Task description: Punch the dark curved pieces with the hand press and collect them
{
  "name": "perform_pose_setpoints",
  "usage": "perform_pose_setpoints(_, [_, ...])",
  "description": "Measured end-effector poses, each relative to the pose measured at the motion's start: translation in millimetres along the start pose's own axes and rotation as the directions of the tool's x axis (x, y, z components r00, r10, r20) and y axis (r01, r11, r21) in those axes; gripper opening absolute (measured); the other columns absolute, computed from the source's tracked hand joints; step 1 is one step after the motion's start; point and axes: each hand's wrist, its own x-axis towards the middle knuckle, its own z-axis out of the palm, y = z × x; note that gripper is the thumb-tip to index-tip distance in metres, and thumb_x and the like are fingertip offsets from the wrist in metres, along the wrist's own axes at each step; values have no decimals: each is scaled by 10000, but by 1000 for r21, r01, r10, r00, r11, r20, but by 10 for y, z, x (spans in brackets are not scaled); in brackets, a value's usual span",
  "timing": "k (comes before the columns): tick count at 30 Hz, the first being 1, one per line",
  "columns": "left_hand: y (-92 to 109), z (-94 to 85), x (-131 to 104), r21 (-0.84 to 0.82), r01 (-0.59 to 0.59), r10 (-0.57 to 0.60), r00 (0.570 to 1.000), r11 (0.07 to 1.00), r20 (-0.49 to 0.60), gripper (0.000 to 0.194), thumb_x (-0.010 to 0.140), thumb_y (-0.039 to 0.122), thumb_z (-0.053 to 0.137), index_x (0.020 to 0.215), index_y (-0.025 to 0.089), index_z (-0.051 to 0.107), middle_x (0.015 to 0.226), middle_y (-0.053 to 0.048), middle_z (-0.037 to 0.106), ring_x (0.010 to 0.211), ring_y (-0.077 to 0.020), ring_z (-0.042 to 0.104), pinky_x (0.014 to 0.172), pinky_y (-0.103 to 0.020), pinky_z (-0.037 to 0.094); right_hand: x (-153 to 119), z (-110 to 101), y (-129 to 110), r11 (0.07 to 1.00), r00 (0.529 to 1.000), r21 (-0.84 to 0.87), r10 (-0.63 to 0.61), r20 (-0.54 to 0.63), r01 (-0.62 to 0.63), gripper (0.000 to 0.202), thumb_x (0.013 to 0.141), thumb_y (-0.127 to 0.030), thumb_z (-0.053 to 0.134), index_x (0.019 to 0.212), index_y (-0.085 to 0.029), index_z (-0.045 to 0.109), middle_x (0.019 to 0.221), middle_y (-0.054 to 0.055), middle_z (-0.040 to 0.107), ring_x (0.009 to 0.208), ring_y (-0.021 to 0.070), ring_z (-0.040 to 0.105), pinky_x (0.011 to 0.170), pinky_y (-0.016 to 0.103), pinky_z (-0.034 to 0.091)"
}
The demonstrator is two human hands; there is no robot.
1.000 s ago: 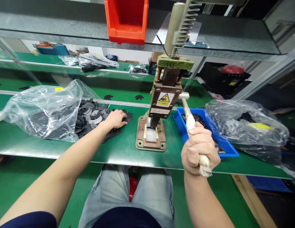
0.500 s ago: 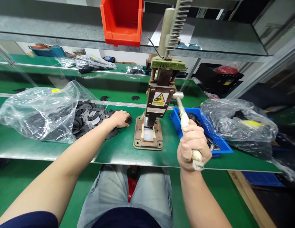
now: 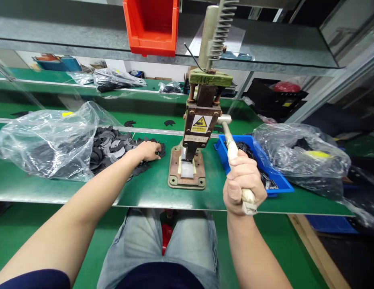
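Observation:
My left hand [image 3: 150, 151] is at the right edge of a heap of flat black curved pieces [image 3: 110, 146], its fingers curled down and closed on a black curved piece [image 3: 162, 150]. The fingertips are partly hidden. My right hand [image 3: 244, 182] is wrapped round the taped lever handle [image 3: 231, 147] of a hand press [image 3: 201, 124]. Between my hands stands the press, its ram low over the base plate [image 3: 174, 172]. A pale rectangular block [image 3: 187, 169] lies on the base in front of the ram.
A clear plastic bag [image 3: 48, 144] spills the heap at left. To the right are a blue tray [image 3: 280, 185] of dark parts and another plastic bag [image 3: 304, 156]. Loose curved pieces [image 3: 169, 123] lie behind the press. A red bin [image 3: 153, 46] hangs from the shelf [image 3: 69, 30] above.
My left hand has shifted slightly left, back toward the heap. My right hand keeps its grip on the lever, and the press looks unmoved. The whole view has shifted a little.

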Motion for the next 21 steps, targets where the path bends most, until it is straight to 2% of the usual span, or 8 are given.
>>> perform_pose_setpoints(3, [36,4,-3,-40,-16,17,1000,999,7,456,794,486,773,1180,257,696,1167,-60,776,1062,-258,726,865,-301,522,8,-5,-3,1000,1000,-2,1,4,-1,255,867,-307,693,661,-240,558,686,-30,601,872,206,669,1067,633,550])
perform_pose_setpoints(6, [111,14,-39,-64,-59,59,998,996,0,313,808,449,754,1050,260,692,1020,-41,778,936,-241,732,777,-297,507,14,-13,-4,1000,1000,-3,1,11,-1,245,853,-289,699,659,-240,557,682,-28,604,861,208,667,1057,623,553])
perform_pose_setpoints(10, [247,-1,-143,-76,-114,109,992,991,-59,184,859,415,686,875,240,633,955,-67,745,902,-252,715,752,-319,487,10,-20,-8,1000,1000,-13,8,14,-8,250,857,-309,701,664,-244,557,681,-29,601,857,208,668,1056,621,559])
perform_pose_setpoints(12, [313,-19,-204,-111,-103,90,989,989,-114,174,901,402,622,860,236,588,912,-68,729,870,-246,706,727,-323,479,5,-21,-11,1000,1000,-19,13,17,-13,255,865,-321,697,667,-246,556,682,-32,597,860,206,670,1065,629,559])
perform_pose_setpoints(14, [374,-34,-261,-249,-70,36,990,966,-137,187,917,389,595,828,242,522,803,-36,703,789,-225,694,669,-310,464,0,-22,-14,1000,1000,-20,17,17,-16,262,866,-333,698,667,-246,553,680,-34,591,861,205,671,1062,638,564])
perform_pose_setpoints(18, [484,-29,-354,-632,-14,-42,996,775,-74,412,844,469,722,747,255,385,605,49,579,601,-167,622,536,-267,407,-4,-22,-18,1000,1000,-23,21,14,-21,267,865,-337,693,662,-242,549,680,-35,589,865,210,675,1046,654,569])
perform_pose_setpoints(21, [563,-9,-400,-802,-15,-42,998,598,-50,539,713,540,867,748,243,418,598,73,534,568,-132,583,521,-242,409,-4,-17,-20,1000,1000,-23,20,17,-20,265,868,-329,686,664,-237,545,676,-38,587,867,206,671,1048,651,561])
